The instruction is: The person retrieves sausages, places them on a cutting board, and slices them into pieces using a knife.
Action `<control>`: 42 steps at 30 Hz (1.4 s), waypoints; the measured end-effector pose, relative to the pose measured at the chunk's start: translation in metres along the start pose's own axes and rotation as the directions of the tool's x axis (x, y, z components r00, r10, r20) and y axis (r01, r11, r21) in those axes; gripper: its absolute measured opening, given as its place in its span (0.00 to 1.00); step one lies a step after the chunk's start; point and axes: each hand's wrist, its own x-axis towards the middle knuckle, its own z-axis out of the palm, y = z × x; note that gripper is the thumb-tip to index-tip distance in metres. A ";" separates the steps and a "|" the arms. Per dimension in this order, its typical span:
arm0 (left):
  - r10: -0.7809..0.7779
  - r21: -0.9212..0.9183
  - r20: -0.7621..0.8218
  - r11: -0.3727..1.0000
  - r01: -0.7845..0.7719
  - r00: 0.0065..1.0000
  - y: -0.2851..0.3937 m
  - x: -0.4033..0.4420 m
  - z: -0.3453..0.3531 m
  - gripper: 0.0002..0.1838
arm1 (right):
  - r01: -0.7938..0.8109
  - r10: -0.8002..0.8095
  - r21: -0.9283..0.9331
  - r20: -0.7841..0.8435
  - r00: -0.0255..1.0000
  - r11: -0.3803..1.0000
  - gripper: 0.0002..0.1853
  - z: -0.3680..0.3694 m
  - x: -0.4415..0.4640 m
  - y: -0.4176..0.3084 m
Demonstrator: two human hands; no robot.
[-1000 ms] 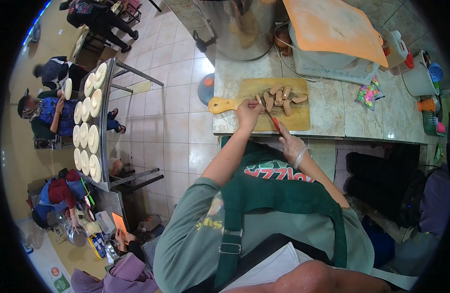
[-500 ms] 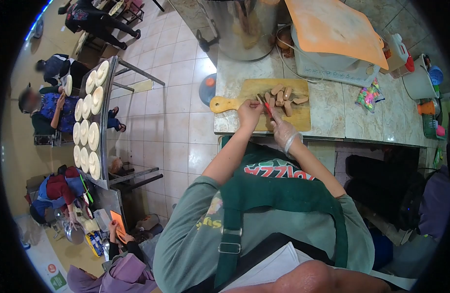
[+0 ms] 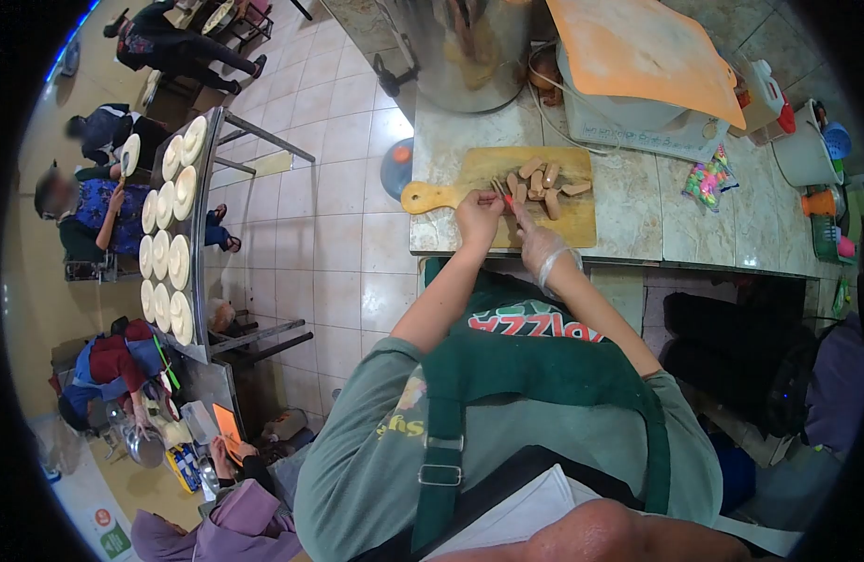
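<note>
The left hand [image 3: 479,220] is bare, its fingers drawn together over the near left part of a cutting board [image 3: 574,229]. Its fingertips nearly close in a pinch beside a knife [image 3: 508,199]; whether a piece of food sits between them is too small to tell. The right hand [image 3: 543,247] (this one wears a clear glove) is closed around the red handle of the knife, which points forward and to the left, toward the left fingertips.

Brown sausage pieces [image 3: 551,175] lie in a loose cluster on the board, just ahead of the right hand, some touching one another. The board rests on the tiled tabletop [image 3: 629,225] near its front edge, its rounded handle to the left. Beyond it stands a large pot [image 3: 460,61], and to the right of that an orange sheet [image 3: 648,61] lies over a white box [image 3: 638,136]. A colourful packet [image 3: 706,183] rests farther right, short of a white bucket [image 3: 796,155].

Off to the left, pale dough rounds [image 3: 179,262] stand in rows on a second tabletop [image 3: 201,225], where a co-worker [image 3: 113,220] holds up another round [image 3: 130,153].
</note>
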 end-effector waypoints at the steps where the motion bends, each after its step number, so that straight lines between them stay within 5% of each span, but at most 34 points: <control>1: -0.001 0.000 0.001 1.000 0.001 1.000 0.002 -0.001 -0.001 0.08 | -0.001 0.001 0.000 0.001 1.000 1.000 0.26 -0.002 -0.002 -0.001; 10: 0.044 0.035 -0.024 0.998 -0.043 0.999 0.002 -0.010 -0.002 0.07 | -0.071 0.064 0.039 0.156 0.986 0.997 0.28 -0.003 -0.046 0.011; 16: 0.056 0.070 0.111 0.996 -0.064 0.992 0.011 0.005 -0.002 0.09 | -0.072 0.071 0.002 0.168 0.983 0.997 0.27 -0.016 -0.065 0.021; 19: 0.179 0.222 0.179 0.951 -0.217 0.968 0.021 0.021 0.006 0.13 | -0.064 0.059 0.033 0.139 0.988 0.997 0.26 -0.016 -0.069 0.025; 21: 0.545 0.381 0.228 0.713 -0.589 0.807 0.026 0.034 0.020 0.14 | -0.055 0.050 0.039 0.119 0.992 0.998 0.27 -0.013 -0.072 0.027; 22: 0.549 0.378 0.232 0.710 -0.595 0.803 0.032 0.036 0.025 0.14 | -0.057 0.052 0.042 0.113 0.992 0.998 0.27 -0.014 -0.074 0.027; 24: 0.382 0.503 0.389 0.675 -0.540 0.838 0.044 0.040 0.034 0.18 | -0.008 -0.002 0.091 0.110 0.994 0.996 0.28 -0.017 -0.076 0.027; 30: 0.044 0.507 0.504 0.794 -0.337 0.863 0.060 0.060 0.036 0.25 | 0.098 -0.104 0.209 0.020 0.994 0.973 0.28 0.008 -0.059 0.031; 37: 0.096 0.349 0.247 0.920 -0.181 0.964 0.032 0.066 -0.008 0.24 | 0.021 -0.042 0.292 0.064 0.997 0.956 0.26 0.016 -0.030 0.020; 39: -0.002 0.315 0.139 0.948 -0.042 0.990 0.026 0.060 -0.023 0.21 | 0.074 -0.058 0.313 -0.060 0.997 0.947 0.26 0.035 -0.019 0.036; 42: 0.020 0.381 0.203 0.919 -0.098 0.979 0.012 0.044 -0.034 0.18 | 0.091 -0.030 0.340 -0.181 0.983 0.936 0.26 0.041 -0.013 0.048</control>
